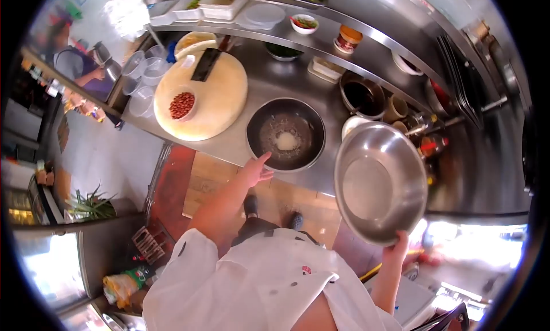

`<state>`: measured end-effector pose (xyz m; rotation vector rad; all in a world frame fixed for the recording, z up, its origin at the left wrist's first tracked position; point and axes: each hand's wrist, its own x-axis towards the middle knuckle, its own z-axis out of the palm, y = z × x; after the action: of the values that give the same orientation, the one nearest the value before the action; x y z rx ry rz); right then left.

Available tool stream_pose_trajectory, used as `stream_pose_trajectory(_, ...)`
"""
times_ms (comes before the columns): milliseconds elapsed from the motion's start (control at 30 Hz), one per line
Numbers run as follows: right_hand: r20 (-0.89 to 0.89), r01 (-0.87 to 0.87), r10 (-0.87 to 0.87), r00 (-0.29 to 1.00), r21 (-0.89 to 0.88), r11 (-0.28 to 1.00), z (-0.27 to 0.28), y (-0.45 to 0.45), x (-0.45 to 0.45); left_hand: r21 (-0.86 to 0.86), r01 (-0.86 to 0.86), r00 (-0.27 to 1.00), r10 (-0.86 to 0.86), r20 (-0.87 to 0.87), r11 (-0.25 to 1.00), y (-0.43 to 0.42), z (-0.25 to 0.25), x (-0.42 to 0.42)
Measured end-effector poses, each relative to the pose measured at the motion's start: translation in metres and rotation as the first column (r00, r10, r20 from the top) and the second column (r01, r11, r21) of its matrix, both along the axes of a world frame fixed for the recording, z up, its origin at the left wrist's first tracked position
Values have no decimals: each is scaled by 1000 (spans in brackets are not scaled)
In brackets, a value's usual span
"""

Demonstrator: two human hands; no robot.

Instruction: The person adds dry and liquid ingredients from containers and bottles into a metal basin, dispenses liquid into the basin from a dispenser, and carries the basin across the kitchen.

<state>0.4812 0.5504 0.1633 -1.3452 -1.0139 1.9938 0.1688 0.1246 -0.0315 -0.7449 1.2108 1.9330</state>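
A large steel bowl (pixel 366 187), tilted and with nothing visible inside, is held at its lower rim by my right hand (pixel 396 245). My left hand (pixel 258 169) has its fingers apart at the front-left rim of a dark round pan (pixel 312 127) and holds nothing. White powder (pixel 286 140) lies in a small heap in that pan. To the left, a bowl of red-brown nuts or beans (pixel 182 105) sits on a thick round cutting board (pixel 223 102), with a dark cleaver (pixel 206 64) lying near the board's back edge.
Clear plastic containers (pixel 141 102) stand left of the board. Behind are a pot of dark liquid (pixel 362 96) and a shelf (pixel 321 38) with a jar (pixel 348 38) and small bowl (pixel 304 24). Another person (pixel 74 67) stands at the far left. Bottles (pixel 432 145) are at the right.
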Motion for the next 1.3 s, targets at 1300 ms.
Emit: stream_pose_trajectory(1300, 108, -359, 348, 931, 116, 926, -95, -188, -160, -265, -89, 817, -82, -570, 960, -115, 215, -21)
